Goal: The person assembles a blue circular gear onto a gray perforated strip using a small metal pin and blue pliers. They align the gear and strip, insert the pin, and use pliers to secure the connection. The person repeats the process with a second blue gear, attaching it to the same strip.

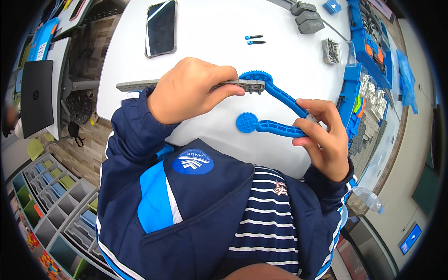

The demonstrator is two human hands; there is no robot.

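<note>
My left hand (189,91) is closed around a long grey plastic building beam (135,86), thumb and fingers pinching it near its right end. Small dark pegs stick out below that end. Just behind the beam's tip sits a blue toothed gear (255,74), joined to a blue curved arm (283,97). My right hand (330,135) grips that arm's near end together with a second blue arm (279,128), which ends in a round blue gear (246,122). A grey piece shows partly between the fingers where the arms meet. Whether beam and upper gear are attached I cannot tell.
On the white table (210,28) lie a black phone (161,29) and two small blue-and-black pegs (255,42). Grey blocks (309,21), a clear box of small parts (330,51) and blue bins of parts (351,93) line the right side. A laptop (39,95) stands left.
</note>
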